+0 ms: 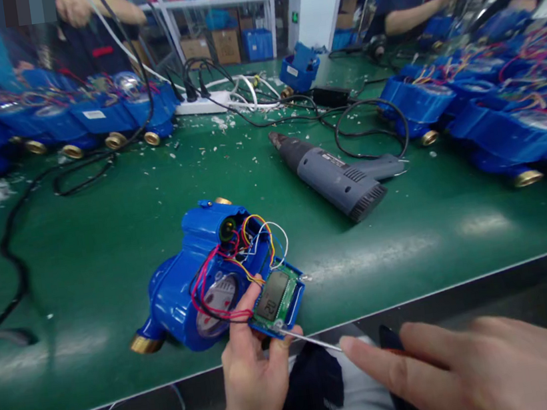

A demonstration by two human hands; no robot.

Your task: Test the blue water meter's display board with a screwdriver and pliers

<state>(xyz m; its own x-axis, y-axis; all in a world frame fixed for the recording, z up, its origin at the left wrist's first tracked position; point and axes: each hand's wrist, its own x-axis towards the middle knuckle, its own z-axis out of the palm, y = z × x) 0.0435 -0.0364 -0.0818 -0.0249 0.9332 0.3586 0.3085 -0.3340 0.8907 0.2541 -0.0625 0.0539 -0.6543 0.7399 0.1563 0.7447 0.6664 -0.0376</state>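
One display board (pixel 275 295), lower centre: we are pinching it in our left hand (pixel 252 369) beside the blue meter (pixel 171 299); lower right, our curled right hand (pixel 450 363) is gripping a thin-shafted tool (pixel 316 342).

The tabletop (pixel 93 255) lies open between black cable (pixel 21 270) and blue meter (pixel 172 296); behind-right, a heat gun (pixel 328 177) obstructs.

Heat gun (pixel 328 177) right of front meter (pixel 178 301)

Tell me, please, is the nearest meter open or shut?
The meter is open: wires run from its uncovered compartment to the board in the left hand.
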